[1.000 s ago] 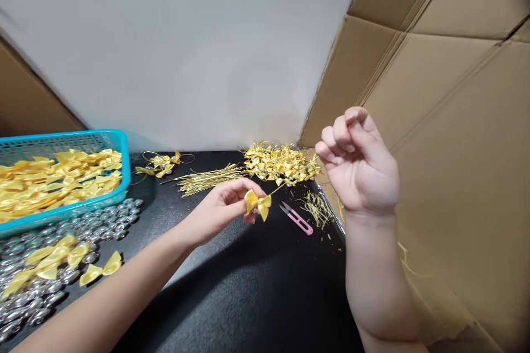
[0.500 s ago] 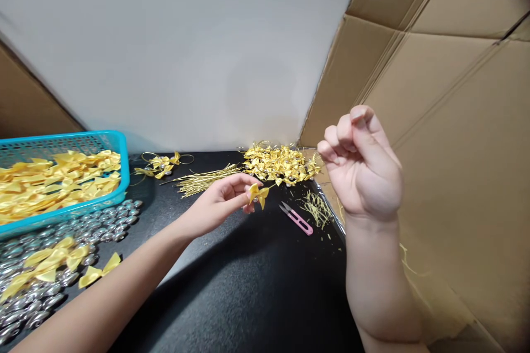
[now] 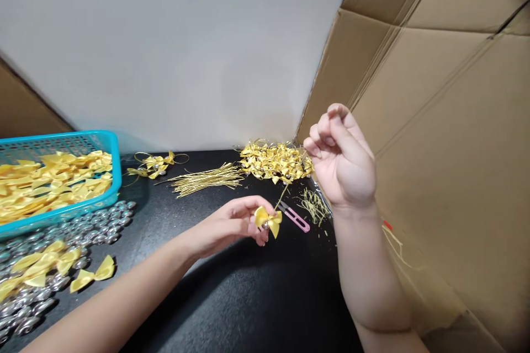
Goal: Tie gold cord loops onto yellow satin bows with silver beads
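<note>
My left hand pinches a yellow ribbon bow with a silver bead at its centre, just above the black table. A thin gold cord runs up and right from the bow. Raised at the right, my right hand is closed with thumb against forefinger. Whatever lies in that pinch is too small to make out. Behind the bow, pink thread snips lie on the table beside a heap of cord trimmings.
A blue basket of yellow bows stands at the left, with silver beads and loose bows before it. Gold cords and a pile of beaded bows lie at the back. Cardboard walls the right side.
My left hand has brought the bow closer and slightly right, in front of the snips. My right hand, still pinched, has shifted left. The view has turned a little to the right.
</note>
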`<move>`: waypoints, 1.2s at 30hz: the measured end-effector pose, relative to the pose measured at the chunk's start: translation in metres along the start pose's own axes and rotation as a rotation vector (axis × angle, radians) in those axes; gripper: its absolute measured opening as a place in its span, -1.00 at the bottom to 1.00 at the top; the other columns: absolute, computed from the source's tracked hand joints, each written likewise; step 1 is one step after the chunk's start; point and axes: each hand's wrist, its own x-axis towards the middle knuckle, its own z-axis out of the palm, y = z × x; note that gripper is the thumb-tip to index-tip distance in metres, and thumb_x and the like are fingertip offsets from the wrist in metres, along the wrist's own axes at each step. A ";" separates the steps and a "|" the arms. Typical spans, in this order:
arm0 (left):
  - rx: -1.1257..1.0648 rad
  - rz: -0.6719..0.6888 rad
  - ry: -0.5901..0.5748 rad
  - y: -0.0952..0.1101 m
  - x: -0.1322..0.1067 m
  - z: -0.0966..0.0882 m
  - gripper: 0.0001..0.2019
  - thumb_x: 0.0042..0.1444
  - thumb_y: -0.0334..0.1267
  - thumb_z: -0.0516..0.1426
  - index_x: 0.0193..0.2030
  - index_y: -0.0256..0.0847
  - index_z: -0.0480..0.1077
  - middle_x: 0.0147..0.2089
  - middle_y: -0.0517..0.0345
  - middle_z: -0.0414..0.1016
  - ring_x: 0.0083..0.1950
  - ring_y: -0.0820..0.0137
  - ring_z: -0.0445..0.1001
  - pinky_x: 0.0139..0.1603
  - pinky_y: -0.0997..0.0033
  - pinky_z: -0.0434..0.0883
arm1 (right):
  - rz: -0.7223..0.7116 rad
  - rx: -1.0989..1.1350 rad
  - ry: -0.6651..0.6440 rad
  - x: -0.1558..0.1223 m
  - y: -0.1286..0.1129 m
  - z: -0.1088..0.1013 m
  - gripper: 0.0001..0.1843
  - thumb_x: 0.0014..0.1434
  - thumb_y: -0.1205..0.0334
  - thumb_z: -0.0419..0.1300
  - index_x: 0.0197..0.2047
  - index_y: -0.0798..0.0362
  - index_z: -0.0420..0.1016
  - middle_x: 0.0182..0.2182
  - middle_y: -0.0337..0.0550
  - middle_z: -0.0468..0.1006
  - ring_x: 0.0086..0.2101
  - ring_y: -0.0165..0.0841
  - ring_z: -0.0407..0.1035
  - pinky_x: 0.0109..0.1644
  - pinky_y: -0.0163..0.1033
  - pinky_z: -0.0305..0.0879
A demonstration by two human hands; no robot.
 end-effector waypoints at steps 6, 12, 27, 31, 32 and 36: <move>0.102 -0.048 0.070 0.003 0.001 0.006 -0.81 0.10 -0.18 0.28 -0.25 -0.27 0.50 -0.34 0.12 0.55 -0.37 0.47 0.50 -0.27 0.47 0.42 | -0.018 -0.044 -0.017 0.002 0.003 -0.004 -0.92 0.27 0.14 0.15 -0.28 -0.11 0.41 -0.53 -0.33 0.06 -0.55 -0.45 -0.02 -0.48 -0.33 0.11; 0.322 0.061 0.127 0.008 0.000 0.004 -0.88 0.17 -0.26 0.23 -0.22 -0.27 0.50 -0.29 0.09 0.57 -0.29 0.43 0.49 -0.20 0.43 0.43 | -0.004 -0.073 0.010 0.000 -0.004 -0.003 -0.92 0.25 0.12 0.15 -0.28 -0.10 0.39 -0.53 -0.33 0.05 -0.55 -0.44 0.00 -0.49 -0.33 0.12; 0.689 0.120 0.306 0.008 -0.005 0.009 -0.85 0.15 -0.20 0.21 -0.20 -0.21 0.46 -0.37 0.13 0.56 -0.35 0.38 0.48 -0.32 0.42 0.42 | 0.009 -0.072 -0.077 -0.008 -0.002 0.003 -0.91 0.24 0.06 0.18 -0.19 -0.19 0.36 -0.55 -0.36 0.25 -0.60 -0.48 0.04 -0.55 -0.34 0.07; 0.766 0.138 0.440 0.012 -0.003 0.001 -0.83 0.09 -0.16 0.25 -0.33 -0.24 0.52 -0.45 0.15 0.52 -0.45 0.42 0.42 -0.44 0.48 0.34 | -0.006 -0.090 -0.063 -0.013 -0.005 0.007 -0.92 0.23 0.09 0.21 -0.24 -0.18 0.36 -0.58 -0.38 0.14 -0.61 -0.49 -0.01 -0.57 -0.35 0.03; 0.776 0.133 0.468 0.013 -0.002 0.000 -0.82 0.08 -0.16 0.26 -0.33 -0.24 0.52 -0.46 0.15 0.53 -0.46 0.42 0.42 -0.44 0.48 0.33 | -0.021 -0.093 -0.058 -0.014 -0.005 0.008 -0.92 0.23 0.10 0.20 -0.25 -0.17 0.36 -0.58 -0.38 0.12 -0.60 -0.48 0.00 -0.55 -0.34 0.04; 0.797 0.114 0.514 0.014 0.000 -0.006 -0.82 0.04 -0.15 0.27 -0.36 -0.25 0.53 -0.42 0.11 0.57 -0.42 0.38 0.46 -0.38 0.45 0.36 | -0.041 -0.106 -0.074 -0.013 0.001 0.010 -0.94 0.26 0.12 0.16 -0.25 -0.14 0.35 -0.54 -0.35 0.11 -0.55 -0.46 0.06 -0.50 -0.33 0.09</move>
